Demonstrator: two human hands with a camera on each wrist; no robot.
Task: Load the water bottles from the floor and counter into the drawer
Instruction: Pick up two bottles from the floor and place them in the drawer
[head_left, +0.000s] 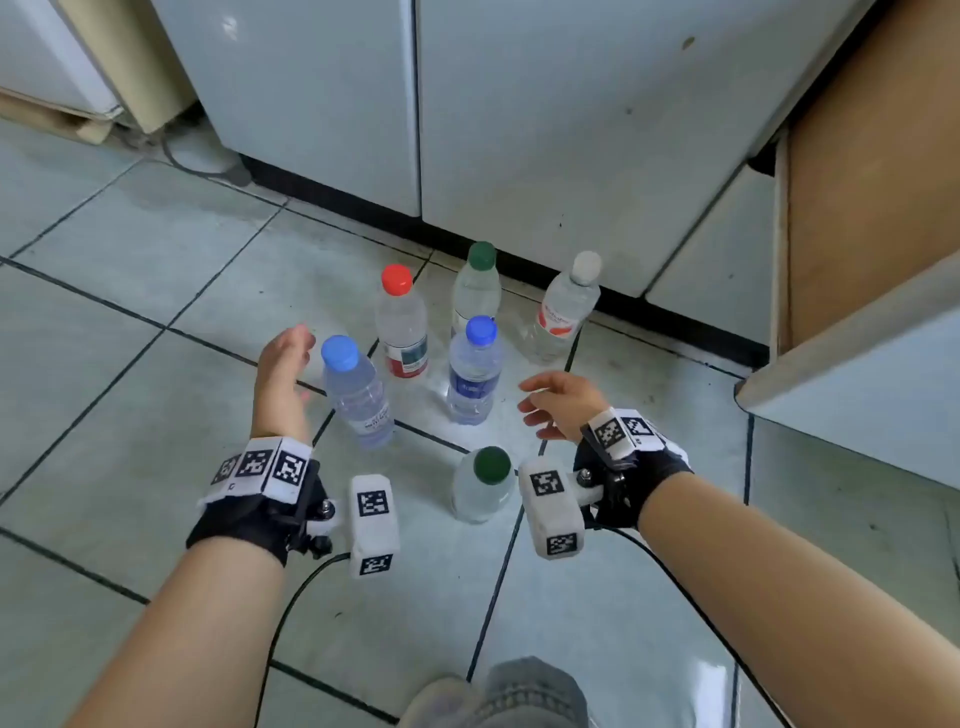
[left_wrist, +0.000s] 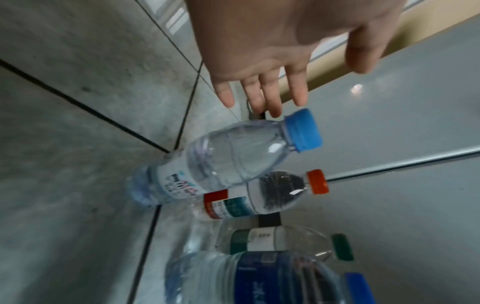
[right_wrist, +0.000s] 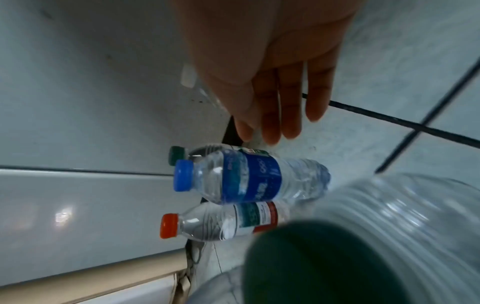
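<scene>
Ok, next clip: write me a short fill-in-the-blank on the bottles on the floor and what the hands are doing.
1. ____ bottles stand upright on the tiled floor.
2. The bottle nearest the left hand has a light ____ cap.
3. Both the left hand and the right hand are ____, holding nothing.
4. The bottle nearest the camera has a dark ____ cap.

Missing words: six; blue; open; green
</scene>
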